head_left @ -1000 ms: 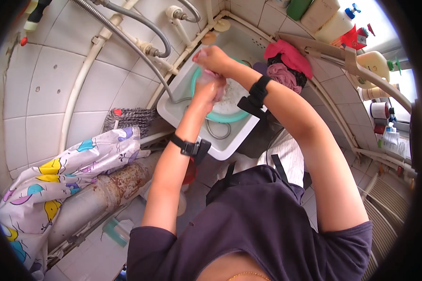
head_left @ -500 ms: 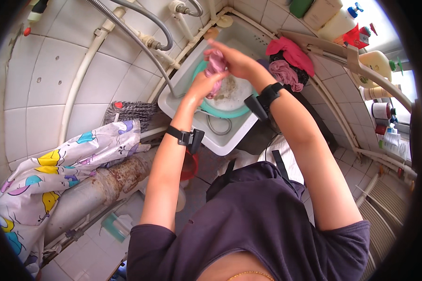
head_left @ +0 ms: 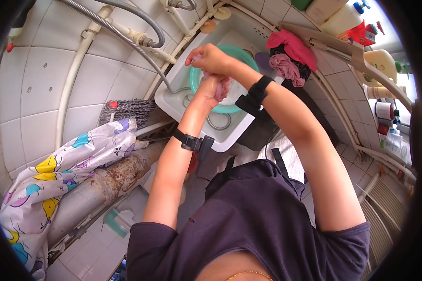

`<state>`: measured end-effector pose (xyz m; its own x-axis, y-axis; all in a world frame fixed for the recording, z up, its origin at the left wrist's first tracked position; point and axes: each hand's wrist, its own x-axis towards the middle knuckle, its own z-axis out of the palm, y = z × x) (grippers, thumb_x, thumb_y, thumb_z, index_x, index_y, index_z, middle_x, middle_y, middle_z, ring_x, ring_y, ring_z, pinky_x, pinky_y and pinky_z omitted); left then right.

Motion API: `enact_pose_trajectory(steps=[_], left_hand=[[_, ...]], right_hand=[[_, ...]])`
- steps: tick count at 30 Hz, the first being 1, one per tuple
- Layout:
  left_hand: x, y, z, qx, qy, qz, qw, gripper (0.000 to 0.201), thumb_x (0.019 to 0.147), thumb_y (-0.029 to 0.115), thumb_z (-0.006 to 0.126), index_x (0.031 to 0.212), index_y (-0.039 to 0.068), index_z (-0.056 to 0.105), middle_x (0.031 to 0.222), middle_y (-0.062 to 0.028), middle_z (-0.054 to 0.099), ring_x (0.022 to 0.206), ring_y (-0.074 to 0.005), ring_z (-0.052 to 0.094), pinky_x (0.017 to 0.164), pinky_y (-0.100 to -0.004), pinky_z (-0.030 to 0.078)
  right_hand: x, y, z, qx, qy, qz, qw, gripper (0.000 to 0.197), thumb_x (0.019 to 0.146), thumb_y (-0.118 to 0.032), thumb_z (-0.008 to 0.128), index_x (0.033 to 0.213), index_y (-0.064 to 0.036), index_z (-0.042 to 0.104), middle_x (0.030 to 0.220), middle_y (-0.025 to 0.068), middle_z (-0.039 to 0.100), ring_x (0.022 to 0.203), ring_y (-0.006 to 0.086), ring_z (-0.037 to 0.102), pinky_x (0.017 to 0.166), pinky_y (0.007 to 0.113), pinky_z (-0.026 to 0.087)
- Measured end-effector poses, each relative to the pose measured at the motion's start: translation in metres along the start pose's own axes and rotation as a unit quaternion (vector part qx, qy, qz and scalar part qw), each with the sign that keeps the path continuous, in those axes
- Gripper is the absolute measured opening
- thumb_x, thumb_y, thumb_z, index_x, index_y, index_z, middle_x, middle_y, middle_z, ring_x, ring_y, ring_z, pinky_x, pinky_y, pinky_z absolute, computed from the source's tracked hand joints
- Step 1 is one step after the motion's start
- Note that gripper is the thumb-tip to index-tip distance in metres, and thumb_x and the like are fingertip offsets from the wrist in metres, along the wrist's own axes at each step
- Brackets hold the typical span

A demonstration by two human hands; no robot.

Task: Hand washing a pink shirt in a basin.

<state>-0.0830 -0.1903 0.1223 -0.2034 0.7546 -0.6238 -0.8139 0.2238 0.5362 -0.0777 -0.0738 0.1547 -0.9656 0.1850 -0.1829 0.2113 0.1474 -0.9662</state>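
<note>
Apparently both hands, left and right, clench a pink cloth above the basin rim.

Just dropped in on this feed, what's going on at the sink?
A person stands over a white sink with both hands together above a green basin set in it. The left hand and right hand grip a small pinkish cloth between them, apparently wringing or scrubbing it. More pink and red cloths lie bunched at the sink's far edge. A patterned sheet hangs over a rusty pipe to the left.
</note>
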Motion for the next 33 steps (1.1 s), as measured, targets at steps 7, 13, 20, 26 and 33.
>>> enact_pose_trajectory(steps=[7, 13, 20, 26, 33], left_hand=[[0.027, -0.042, -0.035, 0.298, 0.205, 0.150, 0.920, 0.024, 0.081, 0.024, 0.065, 0.067, 0.006, 0.059, 0.059, -0.0084, 0.059, 0.048, -0.0188, 0.058, 0.043, -0.0324, 0.041], [0.028, -0.082, -0.044, 0.471, 0.316, 0.182, 0.803, 0.023, 0.081, 0.023, 0.068, 0.083, 0.000, 0.068, 0.084, -0.0182, 0.071, 0.080, -0.0312, 0.069, 0.071, -0.0399, 0.052], [0.018, -0.111, -0.097, -0.062, 0.447, 0.173, 0.876, 0.016, 0.075, 0.017, 0.072, 0.076, 0.010, 0.057, 0.059, 0.0033, 0.049, 0.053, -0.0092, 0.050, 0.047, -0.0262, 0.037], [0.046, -0.124, -0.151, -0.277, 0.400, 0.126, 0.864, 0.020, 0.071, 0.028, 0.067, 0.085, 0.020, 0.055, 0.070, 0.0033, 0.052, 0.059, -0.0115, 0.050, 0.056, -0.0287, 0.040], [0.065, -0.124, -0.149, -0.306, 0.326, 0.069, 0.892, 0.033, 0.068, 0.040, 0.063, 0.095, 0.026, 0.052, 0.093, 0.0041, 0.056, 0.094, -0.0176, 0.050, 0.080, -0.0444, 0.031]], right_hand=[[0.008, 0.062, 0.041, -0.092, 0.158, -0.008, 0.983, 0.016, 0.076, -0.012, 0.060, 0.085, -0.0050, 0.071, 0.076, 0.0174, 0.066, 0.073, 0.0366, 0.064, 0.072, 0.042, 0.050], [-0.017, 0.136, 0.034, -0.046, 0.122, 0.137, 0.982, 0.055, 0.075, -0.041, 0.073, 0.114, -0.0034, 0.064, 0.107, 0.0201, 0.066, 0.101, 0.0336, 0.063, 0.089, 0.039, 0.049], [-0.049, 0.241, -0.064, -0.303, 0.179, 0.312, 0.882, 0.083, 0.077, -0.029, 0.071, 0.139, 0.0068, 0.030, 0.135, 0.0320, 0.043, 0.123, 0.0427, 0.047, 0.101, 0.044, 0.041], [-0.046, 0.263, -0.066, -0.259, 0.133, 0.353, 0.889, 0.066, 0.080, -0.009, 0.060, 0.134, 0.0096, 0.027, 0.125, 0.0354, 0.049, 0.119, 0.0449, 0.051, 0.098, 0.047, 0.044], [-0.061, 0.225, -0.108, -0.331, 0.152, 0.264, 0.893, 0.040, 0.080, -0.005, 0.058, 0.110, 0.0110, 0.038, 0.098, 0.0362, 0.060, 0.096, 0.0489, 0.060, 0.085, 0.050, 0.049]])
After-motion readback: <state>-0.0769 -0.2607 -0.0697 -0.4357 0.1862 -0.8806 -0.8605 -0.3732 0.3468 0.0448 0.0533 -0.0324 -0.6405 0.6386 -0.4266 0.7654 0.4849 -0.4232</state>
